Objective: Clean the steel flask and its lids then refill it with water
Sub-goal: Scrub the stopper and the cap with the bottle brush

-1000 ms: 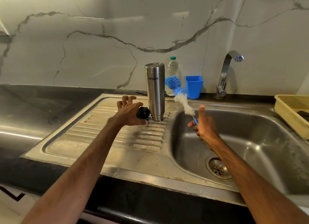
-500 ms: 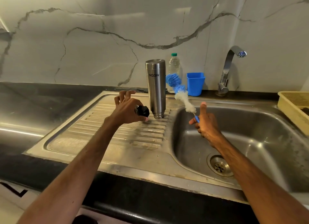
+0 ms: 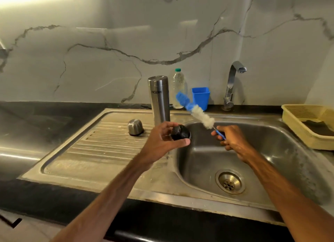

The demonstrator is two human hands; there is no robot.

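The steel flask [image 3: 159, 99] stands upside down on the drainboard [image 3: 101, 148], beside the basin. A steel cup lid [image 3: 135, 127] sits mouth-down to its left. My left hand [image 3: 165, 139] holds the black inner lid [image 3: 180, 132] in its fingers, raised at the basin's left edge. My right hand [image 3: 232, 139] grips the blue handle of a bottle brush [image 3: 200, 116] over the basin; its white and blue bristles point up and left, toward the flask.
The steel sink basin [image 3: 271, 160] has a drain at its bottom. A tap [image 3: 232, 83] stands behind it. A clear plastic bottle [image 3: 178, 86] and a blue cup [image 3: 200, 96] sit by the wall. A yellow tray [image 3: 305, 122] lies at the right.
My left hand has lifted the black inner lid off the drainboard and carried it right to the basin's edge, uncovering the steel cup lid. The brush hand stays over the basin.
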